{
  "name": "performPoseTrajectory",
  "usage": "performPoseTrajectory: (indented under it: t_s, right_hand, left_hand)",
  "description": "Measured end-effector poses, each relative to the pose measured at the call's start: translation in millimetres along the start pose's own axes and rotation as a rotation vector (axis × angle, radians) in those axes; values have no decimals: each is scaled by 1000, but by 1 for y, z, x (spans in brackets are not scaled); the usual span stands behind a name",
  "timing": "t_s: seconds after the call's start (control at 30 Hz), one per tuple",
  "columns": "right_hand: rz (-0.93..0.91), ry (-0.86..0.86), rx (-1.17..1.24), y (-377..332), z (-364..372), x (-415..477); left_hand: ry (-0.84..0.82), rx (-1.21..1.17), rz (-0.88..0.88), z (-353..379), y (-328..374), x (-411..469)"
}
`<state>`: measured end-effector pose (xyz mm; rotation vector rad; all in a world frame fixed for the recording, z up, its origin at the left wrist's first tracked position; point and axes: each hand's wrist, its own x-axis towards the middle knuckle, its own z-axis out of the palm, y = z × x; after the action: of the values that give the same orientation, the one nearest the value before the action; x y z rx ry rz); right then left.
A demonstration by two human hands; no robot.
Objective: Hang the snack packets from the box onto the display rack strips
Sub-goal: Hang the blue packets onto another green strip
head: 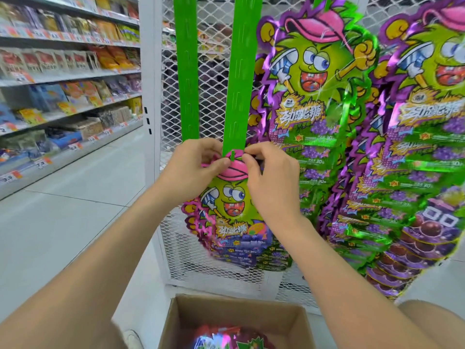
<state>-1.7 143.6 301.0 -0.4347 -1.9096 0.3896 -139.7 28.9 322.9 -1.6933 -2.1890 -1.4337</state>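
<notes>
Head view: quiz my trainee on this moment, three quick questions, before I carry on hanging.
1. True or false: the left hand and the right hand both pinch the top of a packet at the lower end of a green strip.
2. Where is the box? A) on a shelf B) below the arms, open, with packets inside C) hung on the mesh
3. What colour is the cap at the held packet's top?
Key: 1 true; 2 B; 3 pink.
</notes>
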Motion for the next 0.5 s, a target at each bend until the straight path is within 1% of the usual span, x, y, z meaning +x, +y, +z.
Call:
performPoseTrajectory:
  t_s: [0.07, 0.13, 0.23, 0.27, 0.3, 0.37, 0.4, 0.43, 0.47, 0.5]
  right_hand:
    - [12, -49, -21, 4, 1, -2]
    - [-8, -35, -65, 6, 0, -5]
    - [-147, 38, -123, 7, -5, -20]
    - [-195, 28, -101, 7, -6, -30]
    - [-221, -16, -60, 8, -5, -43]
    - [-197, -204, 12, 17, -2, -77]
    - [-129, -346, 24, 24, 2, -95]
    - [-15, -518, 16, 33, 6, -112]
    - [110, -695, 2, 45, 13, -132]
    - [215, -850, -25, 59, 21, -153]
  left_hand:
    - [15, 71, -3, 3, -2, 1]
    - [33, 167, 21, 7, -2, -2]
    - [41, 325, 91, 17, -10, -13]
    - [43, 380, 117, 21, -15, -18]
    - [63, 431, 137, 26, -21, -25]
    - [165, 536, 182, 36, -34, -43]
    - [229, 596, 205, 42, -40, -54]
    - [278, 646, 224, 48, -47, -65]
    - [283, 670, 238, 56, -55, -77]
    - [220, 651, 250, 64, -62, -87]
